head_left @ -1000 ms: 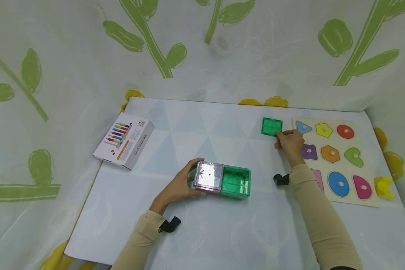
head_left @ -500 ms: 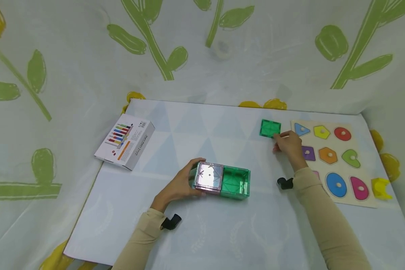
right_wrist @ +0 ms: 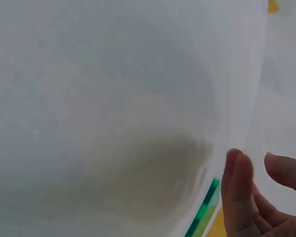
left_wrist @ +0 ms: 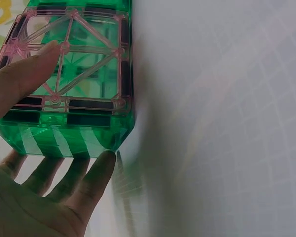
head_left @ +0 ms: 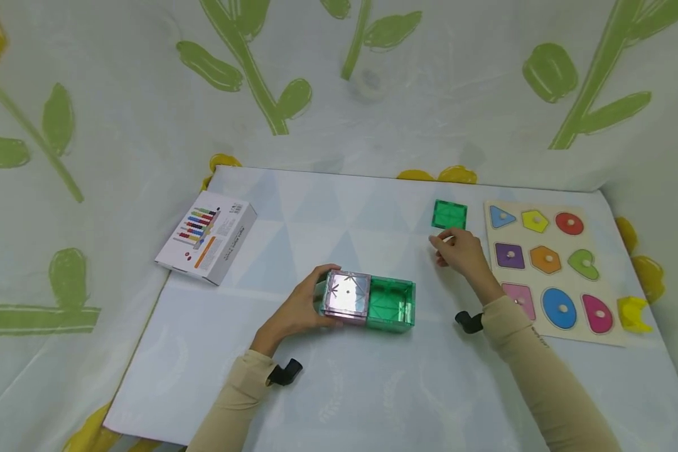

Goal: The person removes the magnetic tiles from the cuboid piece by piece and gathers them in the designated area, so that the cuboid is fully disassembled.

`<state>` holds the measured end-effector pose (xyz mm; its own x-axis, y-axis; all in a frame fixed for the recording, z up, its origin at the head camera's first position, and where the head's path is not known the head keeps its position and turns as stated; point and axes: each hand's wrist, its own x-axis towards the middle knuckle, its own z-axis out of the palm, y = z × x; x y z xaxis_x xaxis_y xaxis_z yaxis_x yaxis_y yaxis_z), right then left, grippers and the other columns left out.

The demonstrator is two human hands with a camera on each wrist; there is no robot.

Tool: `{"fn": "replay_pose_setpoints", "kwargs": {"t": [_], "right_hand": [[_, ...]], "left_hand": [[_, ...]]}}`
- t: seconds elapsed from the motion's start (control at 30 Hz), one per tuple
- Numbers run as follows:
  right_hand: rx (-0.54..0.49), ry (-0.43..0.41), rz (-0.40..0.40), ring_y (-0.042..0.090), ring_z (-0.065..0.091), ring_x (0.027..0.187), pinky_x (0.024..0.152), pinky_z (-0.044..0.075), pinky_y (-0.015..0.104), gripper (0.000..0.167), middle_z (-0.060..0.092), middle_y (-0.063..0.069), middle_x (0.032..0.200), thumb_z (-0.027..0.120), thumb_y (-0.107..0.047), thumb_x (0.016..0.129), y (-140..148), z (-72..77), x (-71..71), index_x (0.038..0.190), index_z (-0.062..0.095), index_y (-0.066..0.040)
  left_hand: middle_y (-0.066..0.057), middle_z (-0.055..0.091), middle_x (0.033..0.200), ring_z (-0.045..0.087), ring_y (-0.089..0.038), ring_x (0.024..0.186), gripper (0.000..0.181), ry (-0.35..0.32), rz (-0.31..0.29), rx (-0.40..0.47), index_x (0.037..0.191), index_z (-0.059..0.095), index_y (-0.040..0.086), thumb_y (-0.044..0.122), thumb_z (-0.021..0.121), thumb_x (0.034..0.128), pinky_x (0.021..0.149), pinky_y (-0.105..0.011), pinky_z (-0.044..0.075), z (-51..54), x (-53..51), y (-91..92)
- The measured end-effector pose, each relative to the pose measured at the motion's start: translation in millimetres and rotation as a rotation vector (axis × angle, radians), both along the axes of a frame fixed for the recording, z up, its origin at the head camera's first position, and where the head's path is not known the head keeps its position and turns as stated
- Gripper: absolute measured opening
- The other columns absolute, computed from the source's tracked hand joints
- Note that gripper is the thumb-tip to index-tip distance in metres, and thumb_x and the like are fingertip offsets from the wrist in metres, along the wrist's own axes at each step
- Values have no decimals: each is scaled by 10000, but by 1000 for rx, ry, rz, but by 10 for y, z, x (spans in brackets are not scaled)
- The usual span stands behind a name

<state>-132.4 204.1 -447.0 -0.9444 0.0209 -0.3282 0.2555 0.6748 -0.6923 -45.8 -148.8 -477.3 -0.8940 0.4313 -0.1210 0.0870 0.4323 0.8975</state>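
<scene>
In the head view, a two-part block of see-through magnetic tiles [head_left: 392, 304] lies near the middle of the table. Its left half has a shiny pinkish tile [head_left: 347, 295] on top; the right half is green and looks uncovered. My left hand [head_left: 295, 312] grips the left end, and the left wrist view has the thumb [left_wrist: 27, 76] on a pink-framed face with the fingertips at the green end. Just beyond my right hand [head_left: 468, 254] a square green magnetic tile [head_left: 449, 215] lies flat. That hand holds nothing, its thumb and fingers apart in the right wrist view.
A wooden knob puzzle [head_left: 554, 235] with coloured shapes lies at the right, a small yellow piece [head_left: 634, 314] beside it. At the left edge of the table [head_left: 339, 389] sits a white printed box [head_left: 206, 237]. A patterned wall stands behind.
My right hand has left the corner of the green tile and moved left and nearer to me. The tile stays on the table. My left hand keeps its grip on the block.
</scene>
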Motion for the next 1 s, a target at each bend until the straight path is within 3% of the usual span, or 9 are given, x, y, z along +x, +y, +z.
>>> {"fn": "replay_pose_setpoints", "kwargs": {"t": [0.1,0.27,0.47,0.57,0.7,0.8,1.0], "right_hand": [[3,14,89,176,728,721,670,613,280,488,732,229,1022,557,-388,1020,-116,8,82,1254,608,37],[-10,35,167,265,751,791,669,629,333,504,740,233,1064,537,-411,1029,-282,64,211,1263,629,27],[-25,36,248,288,758,877,724,633,380,530,722,228,1146,503,-454,1038,-437,178,369,1276,632,2],[-2,72,277,274,760,891,783,623,420,530,703,231,1211,515,-466,1030,-497,217,463,1278,640,-15],[29,121,317,354,731,1037,867,606,494,508,678,237,1271,569,-409,1014,-565,258,562,1302,626,5],[51,100,355,427,670,1153,889,598,517,510,650,267,1304,595,-336,1005,-597,265,591,1348,577,41],[96,43,386,446,667,1124,859,598,513,464,638,288,1306,588,-250,992,-627,232,602,1334,574,63]], "left_hand": [[-54,440,1550,338,-312,1506,1050,0,14,0,1493,359,300,159,953,639,1188,-633,311,1,10,-10],[-68,441,1546,354,-329,1495,1048,-5,34,11,1497,351,283,130,943,646,1147,-614,385,-8,23,-15],[-70,475,1517,396,-331,1468,1059,34,91,-23,1496,357,280,131,949,630,1167,-640,340,-20,26,-12],[-70,475,1518,403,-328,1463,1049,43,99,-26,1497,358,277,141,946,639,1174,-633,336,-23,20,-12],[-81,467,1528,398,-330,1466,1057,48,108,-17,1503,356,275,142,947,637,1174,-631,334,-32,18,-15],[-97,466,1532,394,-334,1469,1065,58,118,-8,1505,359,264,140,952,629,1172,-636,333,-41,23,-21],[-90,470,1529,394,-339,1469,1057,70,116,-17,1503,359,259,149,950,633,1173,-643,327,-49,29,-33]]}}
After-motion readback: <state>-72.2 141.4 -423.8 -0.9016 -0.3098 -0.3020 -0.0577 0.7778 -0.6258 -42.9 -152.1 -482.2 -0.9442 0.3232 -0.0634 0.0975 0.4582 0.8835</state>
